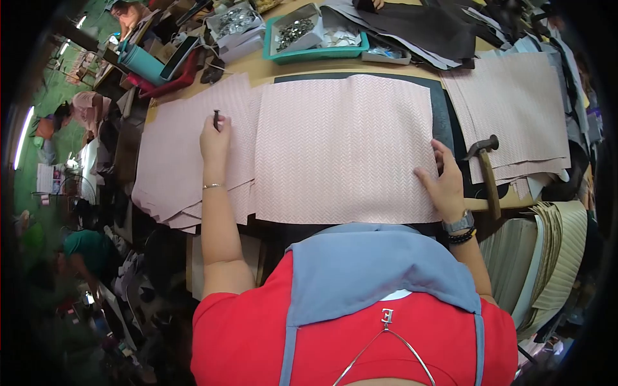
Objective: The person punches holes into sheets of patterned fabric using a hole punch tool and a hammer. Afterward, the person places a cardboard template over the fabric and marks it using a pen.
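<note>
Red shirt: nearest the camera, the red shirt [257, 347] and blue-grey apron [380, 270] met the work at the table's near side.
Patterned sheet: the pale pink sheet [341, 148] lay squarely before the body, probably for equal reach by both arms; its left side met the left stack [174, 141].
Left hand: it [215, 138] was closed on a small dark tool [217, 119], above the left stack; the tool stood roughly upright in the fingers, seemingly for control of its lower end (which the fingers hid).
Right hand: well apart from the other, it [444, 183] lay at the sheet's right edge, thumb on the surface and fingers spread from it, likely steadying that side; whether a fingertip was under the edge, I could not tell.
Hammer: the hammer [490, 180] lay just beyond the right hand, handle toward the body, apparently for an easy grasp.
Edges: a strip of dark board [443, 119] showed along the sheet's far and right sides. The right stack [515, 109] and hammer narrowed sideways room, while the teal tray [315, 56] bounded the far side of the table [476, 204].
</note>
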Available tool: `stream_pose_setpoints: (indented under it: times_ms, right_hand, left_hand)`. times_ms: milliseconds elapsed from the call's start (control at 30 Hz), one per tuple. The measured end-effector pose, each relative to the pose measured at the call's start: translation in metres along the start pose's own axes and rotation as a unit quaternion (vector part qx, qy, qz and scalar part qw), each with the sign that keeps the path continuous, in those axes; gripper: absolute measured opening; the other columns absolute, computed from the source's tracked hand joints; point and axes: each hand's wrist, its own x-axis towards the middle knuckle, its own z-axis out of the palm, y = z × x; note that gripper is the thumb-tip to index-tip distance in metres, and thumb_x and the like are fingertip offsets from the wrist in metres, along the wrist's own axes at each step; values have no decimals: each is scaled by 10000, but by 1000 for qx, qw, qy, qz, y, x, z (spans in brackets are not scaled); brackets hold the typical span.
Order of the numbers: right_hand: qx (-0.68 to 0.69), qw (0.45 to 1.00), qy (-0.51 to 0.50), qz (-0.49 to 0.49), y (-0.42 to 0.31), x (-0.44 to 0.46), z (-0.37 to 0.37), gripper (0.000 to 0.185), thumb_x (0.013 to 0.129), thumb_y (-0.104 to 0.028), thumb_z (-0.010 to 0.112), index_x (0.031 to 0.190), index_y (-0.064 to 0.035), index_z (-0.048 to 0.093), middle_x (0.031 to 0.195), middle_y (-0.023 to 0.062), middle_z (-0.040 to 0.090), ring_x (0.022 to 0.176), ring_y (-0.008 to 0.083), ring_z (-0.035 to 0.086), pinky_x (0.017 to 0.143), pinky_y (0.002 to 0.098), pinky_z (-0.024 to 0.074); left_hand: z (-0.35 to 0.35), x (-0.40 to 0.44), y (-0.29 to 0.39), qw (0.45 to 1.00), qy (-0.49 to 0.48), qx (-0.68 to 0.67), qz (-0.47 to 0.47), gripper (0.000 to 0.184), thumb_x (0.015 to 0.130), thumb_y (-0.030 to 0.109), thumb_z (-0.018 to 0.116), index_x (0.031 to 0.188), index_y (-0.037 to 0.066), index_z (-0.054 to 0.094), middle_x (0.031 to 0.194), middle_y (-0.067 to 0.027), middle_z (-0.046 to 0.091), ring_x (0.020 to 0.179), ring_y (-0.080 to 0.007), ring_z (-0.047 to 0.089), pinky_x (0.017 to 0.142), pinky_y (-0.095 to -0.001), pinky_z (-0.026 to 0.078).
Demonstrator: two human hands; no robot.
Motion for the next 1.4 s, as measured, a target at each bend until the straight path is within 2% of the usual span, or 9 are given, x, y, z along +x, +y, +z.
stream_pose_setpoints:
  times_ms: [67,200,267,467,567,800,1000,1167,1400]
  right_hand:
    - [98,988,-66,98,-7,10,-6,491,805,-85,694,1258,-26,512,997,175,634,954,256,621,814,291,476]
    - [84,987,92,-100,16,47,-26,381,892,-105,629,1249,-28,519,850,61,584,774,107,537,685,272,447]
    - [85,988,121,-49,24,71,-78,350,927,-144,605,1256,-53,527,903,38,604,821,102,546,723,265,457]
    - [-197,957,213,-2,170,120,-288,476,933,-255,593,1367,-107,467,1157,135,631,999,183,603,859,299,463]
    - [-503,807,309,-19,207,106,-317,459,919,-271,606,1330,-94,505,1159,153,635,1049,226,605,898,338,460]
    - [26,997,68,-24,110,51,-115,328,920,-161,619,1221,-35,589,1133,101,643,1046,170,602,901,291,481]
    - [443,827,-305,167,-13,10,1,648,921,-373,594,1411,-31,341,1178,119,595,946,134,619,776,260,522]
    - [444,865,-207,112,16,8,30,610,886,-196,661,1350,58,358,1165,94,579,976,119,586,822,264,502]
    - [198,973,-49,110,66,-18,-50,524,835,-180,724,1273,3,502,783,-7,590,683,46,533,633,205,453]
  left_hand:
    - [-6,-12,6,998,-43,46,-21,446,787,413,701,973,19,607,835,-132,653,753,-256,637,680,-367,491]
    - [-4,-24,40,986,-41,162,-14,623,694,565,724,1007,37,620,960,-171,685,932,-308,659,778,-384,505]
    - [2,-22,41,982,-38,186,1,627,691,566,719,1016,40,615,978,-172,676,931,-323,653,782,-418,507]
    - [1,-15,45,976,-75,203,-8,588,712,537,689,1015,40,611,965,-179,676,930,-341,651,792,-448,509]
    - [6,-6,41,966,-99,238,-9,544,733,501,667,994,27,616,936,-189,681,902,-350,657,792,-455,511]
    - [10,16,14,971,-218,-96,-23,391,831,332,659,1008,-14,623,820,-84,641,677,-188,572,628,-362,451]
    - [50,-116,189,806,-383,-441,-96,281,951,301,570,1090,59,541,832,17,526,570,-42,444,500,-204,374]
    - [97,-143,219,624,-488,-585,-173,206,956,215,557,1098,67,541,845,11,519,640,-63,481,591,-217,422]
    - [98,-63,192,771,-235,-592,0,167,974,113,519,1135,88,551,944,-31,628,864,-106,625,748,-242,513]
